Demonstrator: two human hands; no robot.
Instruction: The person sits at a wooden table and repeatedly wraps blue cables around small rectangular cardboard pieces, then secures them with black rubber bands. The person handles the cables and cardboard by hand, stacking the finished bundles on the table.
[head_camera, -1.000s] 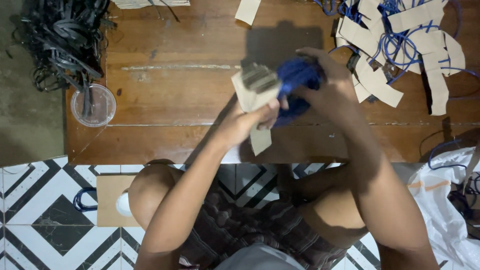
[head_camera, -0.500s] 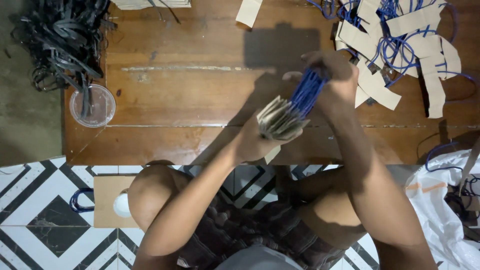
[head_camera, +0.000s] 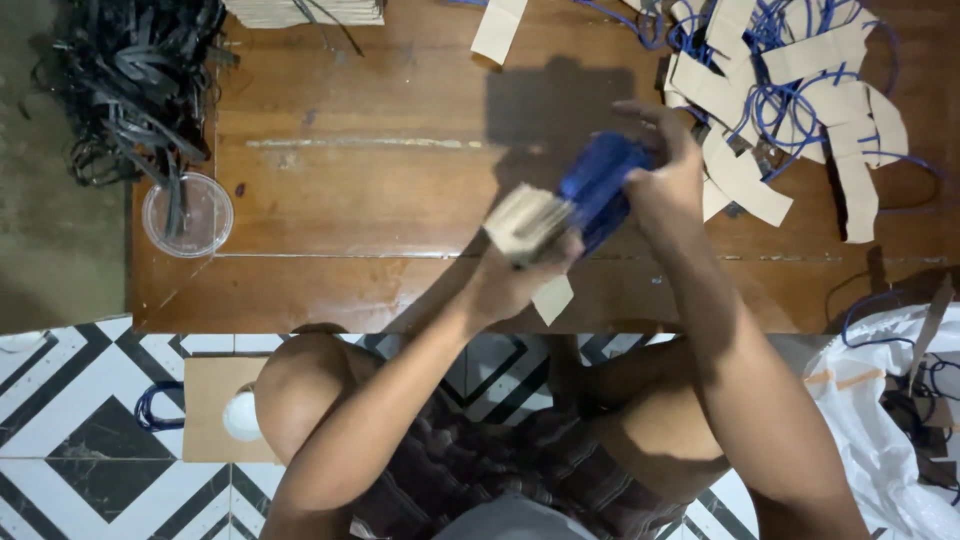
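Reaching up from 6 o'clock, both forearms meet above the middle of the wooden table (head_camera: 350, 200). The left hand (head_camera: 515, 280) has its grip pressed around the tan card ends of a bundle of blue cord handles (head_camera: 570, 205). The right hand (head_camera: 665, 180), wrist bent, curls its fingers over the bundle's blue cords. At 2 o'clock lies a pile of loose handles (head_camera: 790, 90); at 9 o'clock, a clear plastic cup (head_camera: 187, 213).
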